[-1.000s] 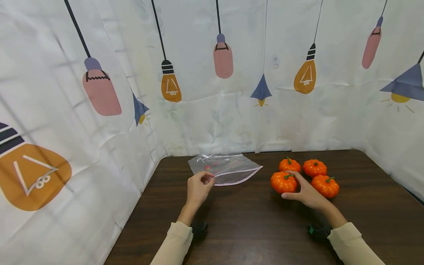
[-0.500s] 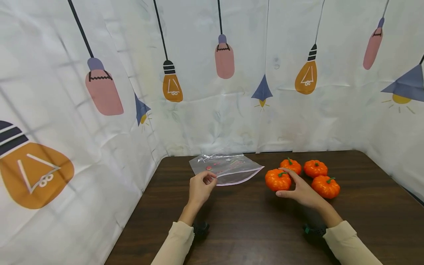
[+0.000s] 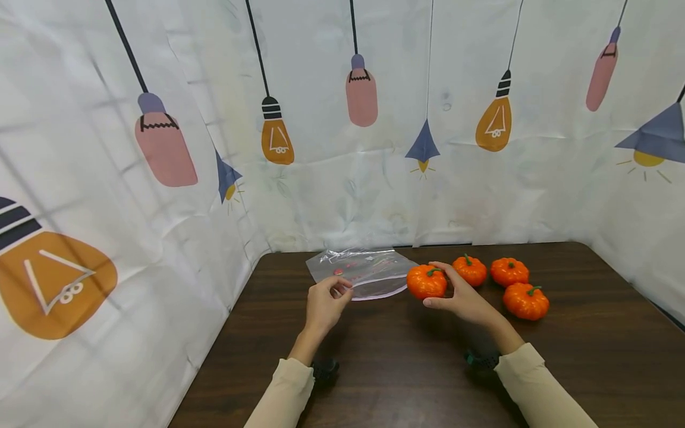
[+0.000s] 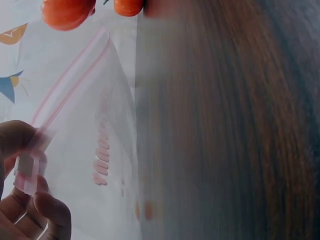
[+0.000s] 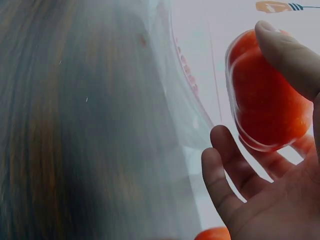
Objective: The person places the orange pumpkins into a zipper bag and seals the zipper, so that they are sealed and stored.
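Observation:
A clear zip bag with a pink-edged mouth and red print lies toward the back of the table. My left hand pinches the bag's edge at the mouth's left corner, as the left wrist view shows with the plastic between thumb and fingers. A small orange pumpkin with a green stem is in my right hand, held between thumb and fingers just right of the bag's mouth. In the right wrist view the thumb lies across the pumpkin, with two fingers spread away from it.
Three more orange pumpkins sit at the back right: a rear one, another beside it and a nearer one. The dark wooden table meets a white patterned curtain behind.
My right hand has carried the pumpkin leftward, away from the other pumpkins, to the right end of the bag's mouth. The left hand keeps its pinch and has barely moved.

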Available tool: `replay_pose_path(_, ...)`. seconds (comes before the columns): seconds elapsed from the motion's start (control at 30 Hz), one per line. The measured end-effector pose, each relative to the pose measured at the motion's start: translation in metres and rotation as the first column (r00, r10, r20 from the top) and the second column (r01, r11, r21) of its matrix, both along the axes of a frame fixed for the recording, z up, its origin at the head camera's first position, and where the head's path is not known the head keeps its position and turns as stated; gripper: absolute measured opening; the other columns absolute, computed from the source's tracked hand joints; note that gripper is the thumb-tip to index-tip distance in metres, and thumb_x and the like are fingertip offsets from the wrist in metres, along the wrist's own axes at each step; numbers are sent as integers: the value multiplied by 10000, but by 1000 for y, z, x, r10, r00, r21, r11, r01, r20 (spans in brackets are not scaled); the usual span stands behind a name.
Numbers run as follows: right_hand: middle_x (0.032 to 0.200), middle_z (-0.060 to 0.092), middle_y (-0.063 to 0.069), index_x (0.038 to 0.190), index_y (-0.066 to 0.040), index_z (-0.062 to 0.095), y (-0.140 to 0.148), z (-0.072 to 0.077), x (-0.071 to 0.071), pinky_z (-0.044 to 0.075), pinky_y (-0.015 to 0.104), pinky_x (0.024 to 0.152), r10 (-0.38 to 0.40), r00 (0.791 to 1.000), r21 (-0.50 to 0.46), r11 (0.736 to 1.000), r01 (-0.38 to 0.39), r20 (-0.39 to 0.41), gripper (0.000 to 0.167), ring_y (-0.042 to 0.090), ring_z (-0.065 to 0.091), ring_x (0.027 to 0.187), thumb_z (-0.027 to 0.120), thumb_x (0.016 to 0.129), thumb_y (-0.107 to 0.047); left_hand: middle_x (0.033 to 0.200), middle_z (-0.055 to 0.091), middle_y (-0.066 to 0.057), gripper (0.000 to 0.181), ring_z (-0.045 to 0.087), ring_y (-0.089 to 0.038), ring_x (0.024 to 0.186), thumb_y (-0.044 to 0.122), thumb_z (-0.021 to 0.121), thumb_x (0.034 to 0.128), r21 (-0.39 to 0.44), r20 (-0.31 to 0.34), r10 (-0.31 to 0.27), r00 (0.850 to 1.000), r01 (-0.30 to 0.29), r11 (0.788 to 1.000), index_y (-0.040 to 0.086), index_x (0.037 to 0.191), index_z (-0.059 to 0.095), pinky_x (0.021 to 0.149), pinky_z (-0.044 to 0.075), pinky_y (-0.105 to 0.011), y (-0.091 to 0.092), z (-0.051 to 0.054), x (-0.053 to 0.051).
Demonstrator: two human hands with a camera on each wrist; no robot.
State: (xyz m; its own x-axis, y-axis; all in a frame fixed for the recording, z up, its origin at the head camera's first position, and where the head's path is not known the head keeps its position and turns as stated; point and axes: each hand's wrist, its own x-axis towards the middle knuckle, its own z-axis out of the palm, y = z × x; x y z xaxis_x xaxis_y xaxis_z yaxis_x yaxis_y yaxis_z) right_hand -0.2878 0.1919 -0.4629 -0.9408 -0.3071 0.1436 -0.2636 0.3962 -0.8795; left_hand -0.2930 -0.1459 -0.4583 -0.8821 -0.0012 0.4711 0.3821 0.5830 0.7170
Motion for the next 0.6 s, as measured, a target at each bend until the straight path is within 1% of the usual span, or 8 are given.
replay_pose_path(0.2,1490,451,199,1551,-135,281,-10,0,-3,492,511,1056,45,999,-47,998,-46,-4,854,359,529,1277,802,888,-270,711,684,21,45,557,-71,595,119,794,825,1,-18,-6,1000,6,1000,137,865,784,571,464,-209,3,1,2)
replay_pose_path(0.3,1472,474,200,1547,-107,287,-12,-2,-4,500,465,1039,58,998,-50,997,-58,-13,853,343,545,1256,805,886,-253,713,684,20,42,560,-77,598,124,797,832,4,-17,-5,1000,5,1000,130,871,786,574,469,-215,4,1,3)
replay_pose_path(0.47,1489,466,196,1564,-114,275,-15,-5,-4,487,488,1059,64,998,-32,997,-64,-1,878,339,545,1270,808,884,-275,706,683,21,57,561,-87,595,144,797,832,-1,-4,-7,1000,7,1000,111,877,786,565,456,-210,6,2,4)
replay_pose_path(0.53,1499,459,199,1576,-121,267,-17,-6,-4,484,500,1065,76,997,-31,997,-76,5,892,345,544,1279,808,885,-280,702,683,21,44,559,-87,592,143,797,828,-4,3,-6,1000,6,1000,126,866,783,558,448,-207,7,1,4)
replay_pose_path(0.6,1501,459,197,1580,-131,268,-19,-8,-4,485,488,1064,91,996,-29,995,-91,4,894,344,545,1281,808,884,-283,700,683,23,31,560,-89,591,133,790,827,-7,8,-5,1000,5,1000,148,852,779,553,442,-206,8,1,4)
